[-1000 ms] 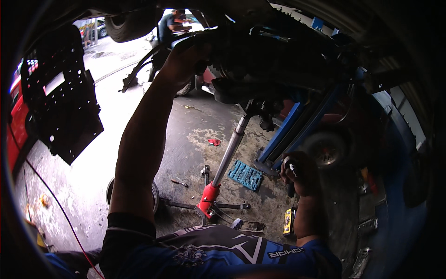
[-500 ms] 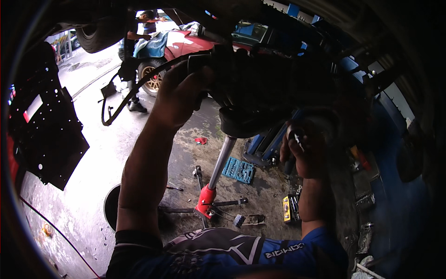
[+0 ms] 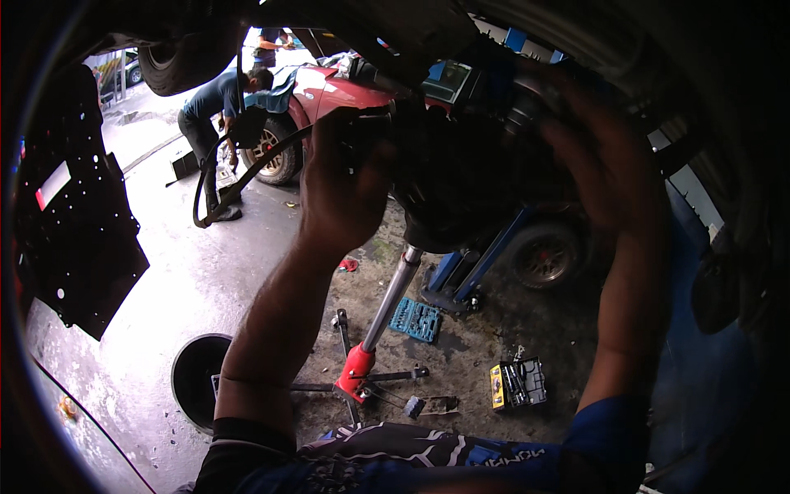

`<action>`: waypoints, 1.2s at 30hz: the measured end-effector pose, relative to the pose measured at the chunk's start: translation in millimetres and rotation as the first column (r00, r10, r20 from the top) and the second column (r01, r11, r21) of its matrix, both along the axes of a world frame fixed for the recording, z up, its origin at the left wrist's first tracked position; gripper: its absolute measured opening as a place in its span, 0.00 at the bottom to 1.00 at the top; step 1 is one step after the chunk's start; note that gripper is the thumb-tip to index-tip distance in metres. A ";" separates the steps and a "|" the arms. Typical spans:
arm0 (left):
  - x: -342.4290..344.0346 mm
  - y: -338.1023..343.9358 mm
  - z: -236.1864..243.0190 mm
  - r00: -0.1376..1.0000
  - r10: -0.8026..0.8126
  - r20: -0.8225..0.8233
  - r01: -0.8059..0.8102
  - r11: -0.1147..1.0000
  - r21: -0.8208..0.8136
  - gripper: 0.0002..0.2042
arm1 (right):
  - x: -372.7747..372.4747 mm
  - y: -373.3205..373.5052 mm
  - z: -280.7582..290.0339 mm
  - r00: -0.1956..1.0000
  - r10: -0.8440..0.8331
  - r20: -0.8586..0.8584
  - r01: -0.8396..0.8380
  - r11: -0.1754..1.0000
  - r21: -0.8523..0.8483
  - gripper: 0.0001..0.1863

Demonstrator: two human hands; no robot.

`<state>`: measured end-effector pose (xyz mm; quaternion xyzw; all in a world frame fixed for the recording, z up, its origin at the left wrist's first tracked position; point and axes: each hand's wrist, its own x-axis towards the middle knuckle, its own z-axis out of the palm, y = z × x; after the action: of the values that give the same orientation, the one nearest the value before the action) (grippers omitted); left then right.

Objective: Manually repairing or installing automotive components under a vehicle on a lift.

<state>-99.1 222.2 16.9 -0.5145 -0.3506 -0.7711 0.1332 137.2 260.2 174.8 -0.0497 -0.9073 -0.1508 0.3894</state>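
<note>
Our left grip (image 3: 346, 189) curls at the edge of the dark underbody assembly (image 3: 461, 181), which lies at its three o'clock and at nine from our blurred right grip (image 3: 605, 169); we cannot tell whether either is clamped. The assembly seems already propped on the red-based jack (image 3: 355, 370), towards seven o'clock; what is left to fasten or free is too dark to judge.

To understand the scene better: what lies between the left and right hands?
In the head view, a dark mechanical assembly lies between the left hand and the right hand, above the jack's silver post.
</note>
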 end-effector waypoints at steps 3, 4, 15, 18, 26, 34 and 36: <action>4.2 -0.5 13.3 0.943 0.294 -0.158 -0.283 0.955 0.088 0.20 | -44.5 13.0 38.1 0.980 -0.063 0.190 0.002 0.953 0.304 0.17; 3.8 -5.2 19.3 0.799 0.544 -0.256 -0.505 0.838 0.207 0.21 | -59.4 11.1 42.7 0.964 -0.067 0.256 -0.047 0.909 0.414 0.13; 6.1 -4.8 53.4 0.990 -0.142 0.018 0.143 0.982 -0.127 0.17 | -117.7 -74.7 70.6 0.776 -0.344 0.528 -0.082 0.776 0.626 0.12; -0.5 0.5 47.0 1.000 0.008 -0.024 -0.010 0.996 -0.087 0.16 | -125.3 -41.6 74.0 0.840 -0.429 0.333 0.013 0.630 0.777 0.17; -3.9 4.5 45.6 0.965 -0.194 0.176 0.227 0.956 -0.188 0.14 | -132.7 -12.2 64.9 0.995 -0.049 0.083 0.065 0.976 -0.207 0.33; -14.7 7.6 42.0 0.914 0.246 -0.322 -0.298 0.947 -0.122 0.14 | -165.8 -4.5 59.2 0.968 0.183 0.174 -0.192 0.981 0.038 0.27; -13.6 5.3 41.4 0.989 0.056 -0.136 -0.084 0.975 -0.205 0.14 | -170.8 -4.2 58.0 0.968 0.166 0.190 -0.174 0.984 0.027 0.26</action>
<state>-112.7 227.5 58.3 -0.5618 -0.4388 -0.6896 0.1275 -33.6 256.0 232.8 0.0510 -0.9373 -0.1407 0.3148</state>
